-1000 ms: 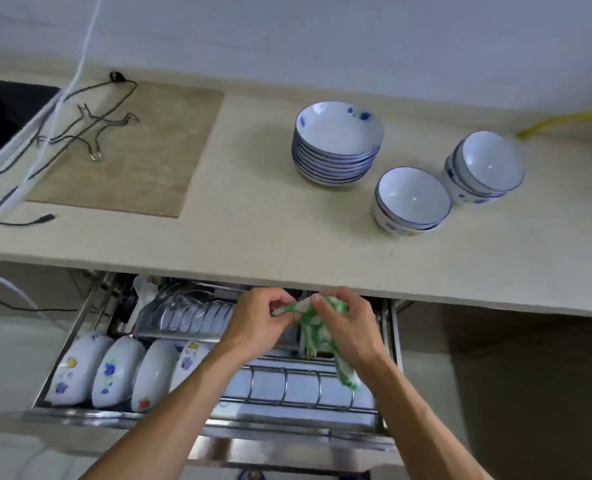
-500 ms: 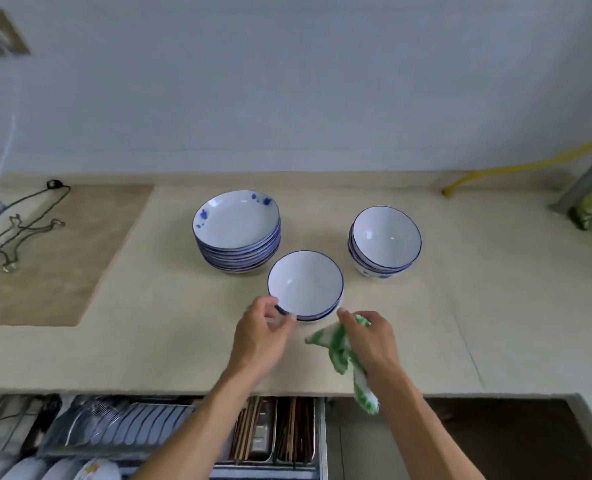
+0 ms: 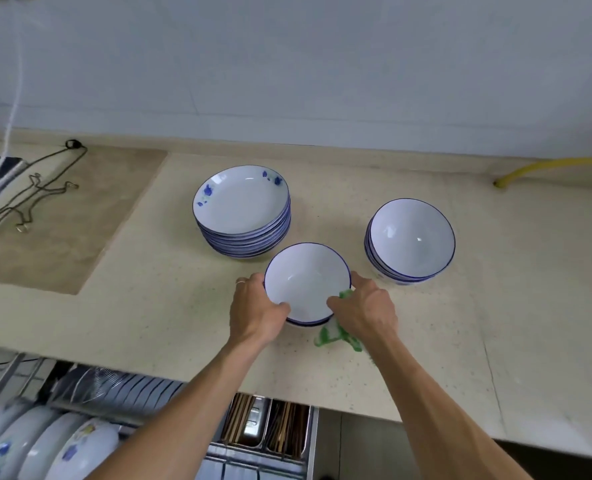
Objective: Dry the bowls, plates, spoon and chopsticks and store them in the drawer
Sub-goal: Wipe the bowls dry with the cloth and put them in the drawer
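Observation:
A white bowl with a blue rim (image 3: 305, 278) sits on top of another bowl on the beige counter (image 3: 149, 323). My left hand (image 3: 256, 310) grips its left rim, thumb inside the bowl. My right hand (image 3: 364, 310) grips the right rim, with a green and white cloth (image 3: 334, 336) trapped under the palm. Behind stands a stack of several blue-flowered plates (image 3: 242, 209). A stack of bowls (image 3: 410, 240) is at the right. The open drawer (image 3: 218, 455) below holds upright plates (image 3: 45, 445) and chopsticks (image 3: 284, 427).
A brown inset board (image 3: 62, 216) with a wire trivet (image 3: 38, 195) and black cable lies at the left. A white cord (image 3: 10, 109) hangs at the far left. A yellow hose (image 3: 547, 166) runs along the back right. The wall stands close behind the counter.
My hands rose from the drawer to the counter. Both closed on the front bowl's rim, the cloth staying in my right hand. The view shifted up and then left.

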`<state>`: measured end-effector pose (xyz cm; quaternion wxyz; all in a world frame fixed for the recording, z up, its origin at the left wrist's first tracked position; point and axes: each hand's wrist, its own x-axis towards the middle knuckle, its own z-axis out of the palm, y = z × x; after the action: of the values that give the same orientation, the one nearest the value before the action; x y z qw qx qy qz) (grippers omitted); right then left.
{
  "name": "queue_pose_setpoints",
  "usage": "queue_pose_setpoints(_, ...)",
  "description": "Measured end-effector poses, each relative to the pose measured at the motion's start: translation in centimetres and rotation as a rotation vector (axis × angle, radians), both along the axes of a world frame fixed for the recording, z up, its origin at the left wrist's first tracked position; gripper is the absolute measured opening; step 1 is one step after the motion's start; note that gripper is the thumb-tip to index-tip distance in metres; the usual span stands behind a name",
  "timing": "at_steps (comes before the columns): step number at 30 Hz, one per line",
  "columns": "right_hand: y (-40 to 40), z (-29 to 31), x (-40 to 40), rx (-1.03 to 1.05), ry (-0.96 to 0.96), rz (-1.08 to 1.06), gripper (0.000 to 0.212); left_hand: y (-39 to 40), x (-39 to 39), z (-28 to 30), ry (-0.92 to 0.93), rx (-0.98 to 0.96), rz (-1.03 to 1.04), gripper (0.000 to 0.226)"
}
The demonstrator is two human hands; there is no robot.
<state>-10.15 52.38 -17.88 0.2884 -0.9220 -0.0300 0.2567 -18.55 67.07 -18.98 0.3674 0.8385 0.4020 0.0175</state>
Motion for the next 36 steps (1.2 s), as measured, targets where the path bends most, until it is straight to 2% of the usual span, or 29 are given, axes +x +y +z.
queue_pose_setpoints(7,-0.1,0.7,0.2,0.173,-0.007,-0.085,0.048,-0.4,0.8,1.1,-0.087,-0.032,0.059,0.051)
queue_pose_setpoints(13,-1.5,3.6,-0.5,0.379,0.027,-0.181,0.013,-1.0,0.7,3.8,-0.258,-0.118,0.065,0.042)
queue_pose_setpoints(17,-3.9,5.1,-1.7,0.517,0.073,-0.377,0.016,-3.1,0.7,6.3,-0.385,-0.236,0.004,0.037)
queue_pose_setpoints(20,-6.6,6.5,-2.7,0.581,0.106,-0.485,0.025,-5.5,1.0,7.9,-0.415,-0.419,-0.064,0.042)
queue_pose_setpoints(24,-12.8,8.7,-4.4,0.612,0.048,-0.619,0.013,-11.4,1.7,8.9,-0.378,-0.745,-0.139,0.054)
queue_pose_setpoints(26,-16.1,9.6,-5.2,0.606,0.019,-0.660,0.014,-14.6,2.1,9.2,-0.357,-0.898,-0.111,0.056)
queue_pose_setpoints(29,-22.2,10.6,-6.9,0.609,-0.019,-0.736,0.020,-20.9,2.6,9.1,-0.262,-1.136,-0.178,0.066)
queue_pose_setpoints(31,-26.4,10.8,-8.2,0.610,-0.047,-0.796,0.021,-25.4,2.4,9.3,-0.203,-1.195,-0.244,0.064)
queue_pose_setpoints(34,-34.3,10.2,-10.0,0.611,-0.089,-0.877,0.024,-33.7,1.7,9.6,-0.179,-1.171,-0.312,0.043)
queue_pose_setpoints(36,-37.6,9.9,-10.7,0.598,-0.091,-0.870,0.015,-37.2,1.2,9.6,-0.173,-1.161,-0.296,0.036)
